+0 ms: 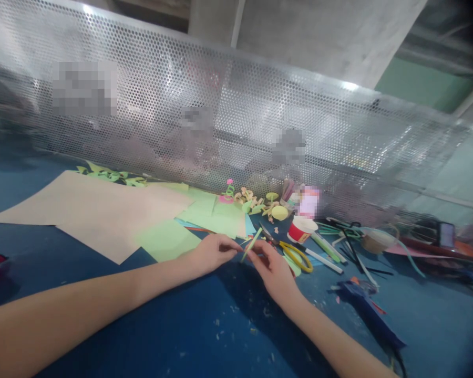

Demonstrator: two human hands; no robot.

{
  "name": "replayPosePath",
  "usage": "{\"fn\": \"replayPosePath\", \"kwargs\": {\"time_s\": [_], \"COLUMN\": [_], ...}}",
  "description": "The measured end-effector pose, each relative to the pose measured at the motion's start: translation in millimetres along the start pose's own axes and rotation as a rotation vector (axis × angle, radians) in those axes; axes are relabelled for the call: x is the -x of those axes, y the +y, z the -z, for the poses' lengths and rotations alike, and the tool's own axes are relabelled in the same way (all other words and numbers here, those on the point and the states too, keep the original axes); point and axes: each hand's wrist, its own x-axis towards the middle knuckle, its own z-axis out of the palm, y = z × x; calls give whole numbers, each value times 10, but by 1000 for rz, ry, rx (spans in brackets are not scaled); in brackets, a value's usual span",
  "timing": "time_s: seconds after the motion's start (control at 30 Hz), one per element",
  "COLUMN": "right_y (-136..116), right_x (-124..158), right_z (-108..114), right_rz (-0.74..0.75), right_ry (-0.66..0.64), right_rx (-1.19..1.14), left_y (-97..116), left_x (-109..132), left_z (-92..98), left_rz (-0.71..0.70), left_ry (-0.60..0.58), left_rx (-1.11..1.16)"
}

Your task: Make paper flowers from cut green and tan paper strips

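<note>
Over the worktop [205, 328], the right hand [274, 270] pinches a green strip [253, 243] in a fingertip grip, probably for fine control; the left hand [215, 254] bunches its fingertips beside it (around what, if anything, I cannot tell). Scissors [283, 243] lie nearby, seemingly for reach. The red cup [297, 231] carries unreadable marking.

The right grip [274, 270] pinches a thin green strip [253, 242] near yellow-handled scissors [284, 245] on the blue table [197, 331].
</note>
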Motion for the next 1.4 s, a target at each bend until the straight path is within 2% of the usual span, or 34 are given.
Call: {"fn": "replayPosePath", "kwargs": {"time_s": [0.27,0.5,0.6,0.7,0.83,0.9,0.97,1.07,1.13,1.27,1.4], "right_y": [111,112,68,18,-41,-41,6,175,315,515,539], "right_x": [-22,-21,-7,18,24,-12,-69,-147,-169,-174,-214], "right_z": [-3,2,0,-19,-20,42,161,390,511,595,622], "right_rz": [-39,-39,-30,-29,-59,-70,-67,-55,-195,-295,-364], "right_ry": [7,6,-8,-44,-126,-141,-67,177,130,53,4], "right_rx": [8,30,1,-26,5,85,268,780,1048,1065,988], "left_y": [93,96,98,141,195,204,207,207,198,166,161], "left_x": [41,48,44,44,49,48,42,21,1,-36,-60], "left_z": [9,0,-11,-8,6,15,30,61,80,104,137], "left_rz": [-102,-97,-47,-9,-15,14,50,87,109,153,178], "left_ry": [-42,-48,3,70,60,63,64,37,21,48,92], "left_rx": [-154,-193,-104,93,303,369,460,632,698,705,684]}}
